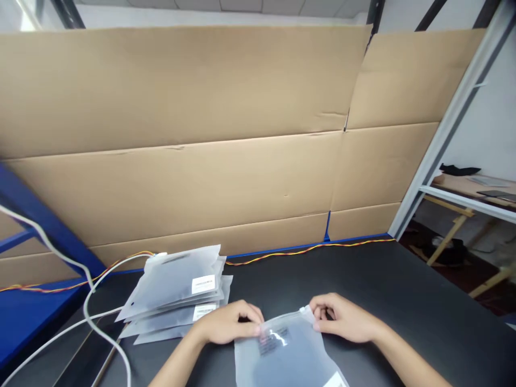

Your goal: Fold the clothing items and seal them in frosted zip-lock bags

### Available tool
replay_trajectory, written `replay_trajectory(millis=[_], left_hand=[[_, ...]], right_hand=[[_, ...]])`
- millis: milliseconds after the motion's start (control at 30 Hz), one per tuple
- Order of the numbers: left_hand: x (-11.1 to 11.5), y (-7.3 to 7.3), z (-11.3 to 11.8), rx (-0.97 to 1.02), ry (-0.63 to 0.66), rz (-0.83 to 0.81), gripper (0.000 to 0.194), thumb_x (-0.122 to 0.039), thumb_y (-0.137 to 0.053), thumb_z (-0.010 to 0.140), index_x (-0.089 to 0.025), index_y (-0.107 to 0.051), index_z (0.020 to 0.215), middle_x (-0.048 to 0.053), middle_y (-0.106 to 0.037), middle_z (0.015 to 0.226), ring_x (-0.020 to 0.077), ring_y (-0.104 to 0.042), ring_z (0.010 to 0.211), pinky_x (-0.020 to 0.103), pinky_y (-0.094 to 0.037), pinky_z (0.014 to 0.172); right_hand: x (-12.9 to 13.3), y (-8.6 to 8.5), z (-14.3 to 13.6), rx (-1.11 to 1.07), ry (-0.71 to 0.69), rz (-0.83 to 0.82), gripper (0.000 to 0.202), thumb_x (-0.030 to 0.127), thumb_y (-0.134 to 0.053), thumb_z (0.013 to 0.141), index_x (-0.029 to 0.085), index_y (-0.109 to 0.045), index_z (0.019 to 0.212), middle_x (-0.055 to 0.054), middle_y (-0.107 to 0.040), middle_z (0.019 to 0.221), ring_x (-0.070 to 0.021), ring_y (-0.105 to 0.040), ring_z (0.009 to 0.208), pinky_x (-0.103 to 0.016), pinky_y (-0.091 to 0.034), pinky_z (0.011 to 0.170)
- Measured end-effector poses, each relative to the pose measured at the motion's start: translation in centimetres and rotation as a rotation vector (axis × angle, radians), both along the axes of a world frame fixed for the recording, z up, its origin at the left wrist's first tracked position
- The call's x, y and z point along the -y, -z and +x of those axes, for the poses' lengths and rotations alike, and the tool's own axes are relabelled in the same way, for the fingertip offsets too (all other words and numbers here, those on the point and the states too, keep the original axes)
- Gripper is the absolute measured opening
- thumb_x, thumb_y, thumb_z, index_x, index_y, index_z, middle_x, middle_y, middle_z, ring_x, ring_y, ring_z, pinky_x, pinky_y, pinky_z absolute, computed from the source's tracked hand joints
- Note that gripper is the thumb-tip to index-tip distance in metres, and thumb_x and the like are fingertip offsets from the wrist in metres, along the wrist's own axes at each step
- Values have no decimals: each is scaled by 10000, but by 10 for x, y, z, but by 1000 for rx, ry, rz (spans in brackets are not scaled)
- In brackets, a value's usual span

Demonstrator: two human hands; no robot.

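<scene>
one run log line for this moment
left hand: holds bag at top left corner | right hand: holds top right corner, by slider | bag stack: on table, left of bag

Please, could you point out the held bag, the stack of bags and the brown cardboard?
Held bag [290, 359]: head view, middle of its front.
Stack of bags [173, 284]: head view, its top face.
Brown cardboard [226, 172]: head view, centre of its front.

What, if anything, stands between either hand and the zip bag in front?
Nothing visible: the left hand and right hand both hold the zip bag at its top edge. The bag stack lies off to the left, not between them.
</scene>
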State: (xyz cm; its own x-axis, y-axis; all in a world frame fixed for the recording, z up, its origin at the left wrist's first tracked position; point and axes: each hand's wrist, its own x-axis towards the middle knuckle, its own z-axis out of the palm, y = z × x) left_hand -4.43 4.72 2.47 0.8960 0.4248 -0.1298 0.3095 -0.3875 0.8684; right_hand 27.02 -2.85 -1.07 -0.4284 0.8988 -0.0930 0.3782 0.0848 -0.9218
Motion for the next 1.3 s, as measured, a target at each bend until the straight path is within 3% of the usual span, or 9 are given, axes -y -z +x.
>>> replay_trajectory(millis=[67,167,300,467,667,933,1133,1300], left_hand=[[4,0,8,75,-144,-2,477,-536,-396,995,-197,-732,988,63,-677,1022,184,-620,885,292,-460,858],[15,9,28,64,-298,3,352,-460,-471,979,-203,-695,1066,38,-669,981,164,-602,832,280,-461,802],[32,22,49,32,-278,-14,213,-367,-610,894,-173,-700,890,-19,-609,727,129,-527,686,222,-404,645],[37,21,53,48,-281,20,180,-327,-587,894,-170,-671,863,-8,-604,806,127,-520,717,220,-418,672],[27,13,42,17,-216,134,163,-293,-568,901,-173,-661,844,8,-623,849,135,-547,752,228,-430,704],[17,14,32,-20,-199,206,158,-278,-557,902,-182,-658,826,10,-635,831,151,-567,780,246,-441,730],[10,17,23,-58,-242,285,135,-250,-547,895,-202,-631,803,-6,-615,818,164,-557,816,274,-428,801],[8,22,21,-83,-255,356,123,-262,-544,908,-214,-619,824,-10,-593,844,177,-552,867,311,-397,878]], right_hand=[[1,1,-14,-75,-5,-8,173,335,-661,852,168,-620,830,35,-537,710,-121,-476,673,-230,-376,640],[6,3,-38,-102,-13,14,196,334,-617,883,169,-593,781,60,-453,647,-100,-400,615,-211,-323,581],[11,7,-55,-90,9,62,236,343,-606,888,167,-593,731,71,-393,599,-93,-352,582,-207,-282,548],[10,9,-55,-96,50,113,258,322,-587,888,171,-566,680,72,-369,570,-91,-333,561,-209,-260,529],[2,8,-41,-168,156,132,279,335,-560,897,182,-520,668,46,-449,615,-112,-388,598,-227,-307,563],[-7,10,-19,-141,219,151,316,396,-552,908,182,-543,676,31,-490,630,-128,-432,610,-247,-343,591],[-19,11,21,-129,350,194,318,426,-550,894,193,-527,678,33,-498,650,-137,-462,630,-258,-364,612],[-21,9,44,-64,323,167,317,425,-564,886,186,-556,678,35,-510,640,-138,-465,627,-261,-361,607]])
